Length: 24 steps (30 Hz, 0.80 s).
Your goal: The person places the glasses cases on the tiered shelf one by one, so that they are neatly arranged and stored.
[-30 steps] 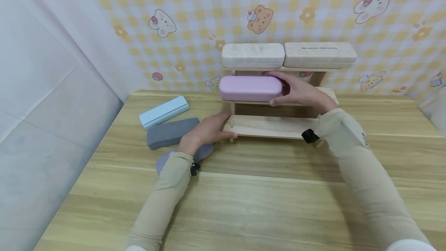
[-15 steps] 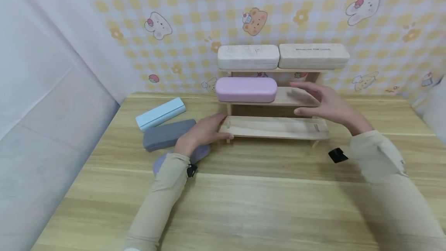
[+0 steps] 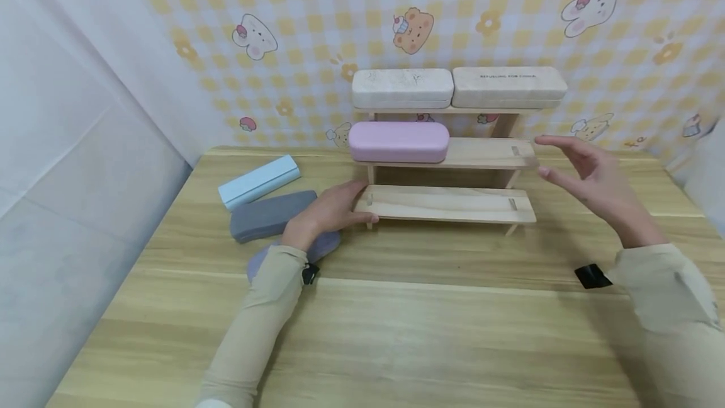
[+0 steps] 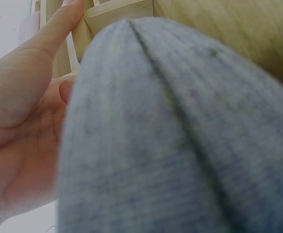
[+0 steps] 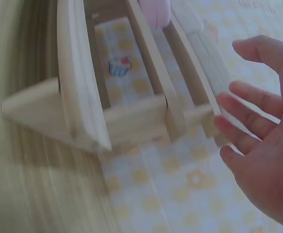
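A three-tier wooden rack (image 3: pixel 442 202) stands at the back of the table. My left hand (image 3: pixel 331 211) holds the left end of its lowest tier, thumb at the front edge and fingers toward the back. To the right of the middle tier, my right hand (image 3: pixel 603 187) is in the air with fingers spread and nothing in it. A lilac glasses case (image 3: pixel 399 142) lies on the left half of the middle tier. Two cream glasses cases, a left one (image 3: pixel 403 89) and a right one (image 3: pixel 509 87) with printed lettering, sit end to end on top.
Left of the rack lie a light blue glasses case (image 3: pixel 259 181), a grey glasses case (image 3: pixel 272 214) and a purple-grey case (image 3: pixel 325 246), partly hidden under the left forearm. Behind the rack hangs a yellow checked cloth (image 3: pixel 317 43). A white wall (image 3: pixel 73 206) borders the table's left side.
My right hand has let go of the lilac case on the middle tier and moved right, past the rack's end. The left hand has stayed on the lowest tier.
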Available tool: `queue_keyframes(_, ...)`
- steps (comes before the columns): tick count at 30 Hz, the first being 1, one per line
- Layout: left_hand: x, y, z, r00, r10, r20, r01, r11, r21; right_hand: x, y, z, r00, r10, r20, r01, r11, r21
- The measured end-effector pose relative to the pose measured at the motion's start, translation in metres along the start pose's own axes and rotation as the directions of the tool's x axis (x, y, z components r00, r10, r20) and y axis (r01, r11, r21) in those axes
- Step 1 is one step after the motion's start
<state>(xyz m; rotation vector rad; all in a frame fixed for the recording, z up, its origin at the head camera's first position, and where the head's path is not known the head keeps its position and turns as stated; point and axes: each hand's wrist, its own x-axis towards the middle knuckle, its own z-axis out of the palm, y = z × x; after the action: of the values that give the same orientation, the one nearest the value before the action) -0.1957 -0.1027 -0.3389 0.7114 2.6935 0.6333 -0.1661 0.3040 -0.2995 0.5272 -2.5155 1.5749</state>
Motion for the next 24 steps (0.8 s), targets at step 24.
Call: queue_keyframes(24,0.002,0.0,0.001,1.0,-0.005,0.007,0.005,1.0,-0.014,-0.032,0.045,0.022,0.944,0.251,0.215,-0.235,0.967,-0.101)
